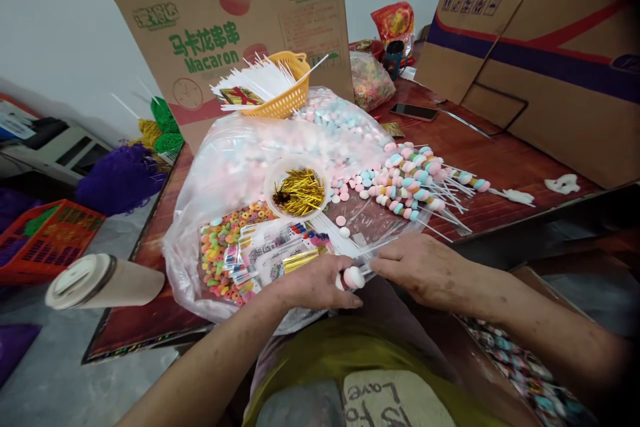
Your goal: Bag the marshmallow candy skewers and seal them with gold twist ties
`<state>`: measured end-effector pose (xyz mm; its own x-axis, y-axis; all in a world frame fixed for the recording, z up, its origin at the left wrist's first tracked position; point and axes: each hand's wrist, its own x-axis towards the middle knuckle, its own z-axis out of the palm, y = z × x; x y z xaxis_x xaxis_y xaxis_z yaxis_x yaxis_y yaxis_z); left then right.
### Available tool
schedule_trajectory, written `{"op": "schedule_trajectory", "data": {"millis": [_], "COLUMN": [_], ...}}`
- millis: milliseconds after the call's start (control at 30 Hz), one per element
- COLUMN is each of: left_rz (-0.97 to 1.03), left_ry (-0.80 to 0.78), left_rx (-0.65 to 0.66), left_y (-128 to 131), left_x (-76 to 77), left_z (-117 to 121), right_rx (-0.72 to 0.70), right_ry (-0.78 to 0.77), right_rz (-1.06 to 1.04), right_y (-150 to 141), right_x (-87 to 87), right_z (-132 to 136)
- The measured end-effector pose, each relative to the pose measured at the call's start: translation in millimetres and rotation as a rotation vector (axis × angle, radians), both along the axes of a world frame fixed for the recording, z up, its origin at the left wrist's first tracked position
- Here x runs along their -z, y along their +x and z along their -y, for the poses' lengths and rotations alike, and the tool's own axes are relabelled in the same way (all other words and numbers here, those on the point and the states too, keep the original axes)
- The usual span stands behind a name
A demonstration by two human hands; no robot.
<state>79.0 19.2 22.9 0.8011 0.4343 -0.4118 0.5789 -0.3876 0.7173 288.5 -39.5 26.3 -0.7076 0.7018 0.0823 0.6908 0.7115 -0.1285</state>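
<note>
Left hand grips sweets, right hand pinches film; tub holds gold ties, basket white sticks.

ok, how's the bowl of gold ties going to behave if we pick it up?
The bowl should be light for its size, since the gold ties look thin. Its translucent wall may flex under a firm grip. It could tilt or slide if nudged, as it sits on a loose, crinkled plastic bag.

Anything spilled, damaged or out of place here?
Only slight oddities: crumpled white scraps lie on the bare table beyond the candy skewers, and a few candies sit loose near the bowl. No damage visible.
</note>
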Motion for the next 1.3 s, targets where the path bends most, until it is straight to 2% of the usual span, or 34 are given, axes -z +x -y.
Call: {"op": "schedule_trajectory", "data": {"millis": [67, 133, 200, 267, 333, 433, 500, 533, 567, 700, 800, 867, 967, 1067, 1133, 1300], "left_rz": [0.018, 0.006, 0.016, 0.031, -0.045, -0.085, -0.069, -0.071, -0.084, -0.192, -0.282, -0.314, -0.246, -0.113, -0.078, 0.034], "left_ry": [-0.082, -0.072, -0.084, -0.208, -0.257, -0.338, -0.406, -0.375, -0.28, 0.293, 0.461, 0.472, 0.39, 0.269, 0.208, 0.075], "left_rx": [0.049, 0.08, 0.073, 0.044, 0.051, 0.068, 0.015, -0.019, -0.042, -0.082, -0.099, -0.127, -0.171, -0.174, -0.161, -0.149], "left_y": [8.6, 12.0, 6.8, -5.9, -21.3, -38.3, -42.0, -41.6, -40.1, -26.4, -15.3, -11.9, -15.5, -21.1, -19.0, -5.3], "left_x": [5.9, 5.5, -3.0, -15.2, -24.1, -24.3, -19.9, -18.1, -17.1, -16.2, -11.0, -7.4, -9.3, -14.8, -13.1, 3.3], "left_z": [1.4, -3.7, -16.3, -31.8, -42.5, -40.0, -29.7, -24.2, -19.3, -6.9, -2.3, -1.5, -4.1, -6.6, -5.2, -2.0], "right_rx": [-0.014, -0.029, -0.019, 0.005, 0.017, 0.029, 0.024, 0.018, 0.014, 0.067, 0.118, 0.146, 0.162, 0.086, 0.051, 0.021], "right_ry": [-0.018, -0.026, -0.01, 0.034, 0.107, 0.239, 0.253, 0.227, 0.181, -0.059, -0.142, -0.124, -0.016, 0.054, 0.052, -0.012], "right_rz": [0.018, 0.019, 0.002, -0.034, -0.092, -0.166, -0.151, -0.128, -0.095, 0.006, 0.01, 0.004, -0.093, -0.206, -0.206, -0.189], "right_y": [-5.9, -8.5, -6.4, -1.0, 4.7, 10.2, 12.1, 12.6, 12.6, 3.8, -11.2, -17.9, -14.0, -6.1, -10.8, -44.4], "right_x": [4.5, 9.5, 12.4, 11.1, 6.3, -2.4, -6.4, -7.7, -8.6, -9.4, -6.1, -4.0, -7.1, -14.5, -14.7, 6.3], "right_z": [-2.8, -5.0, -5.9, -5.8, -5.0, -3.9, -3.4, -3.1, -2.8, -2.4, -4.1, -6.9, -12.7, -17.3, -18.7, -20.3]}}
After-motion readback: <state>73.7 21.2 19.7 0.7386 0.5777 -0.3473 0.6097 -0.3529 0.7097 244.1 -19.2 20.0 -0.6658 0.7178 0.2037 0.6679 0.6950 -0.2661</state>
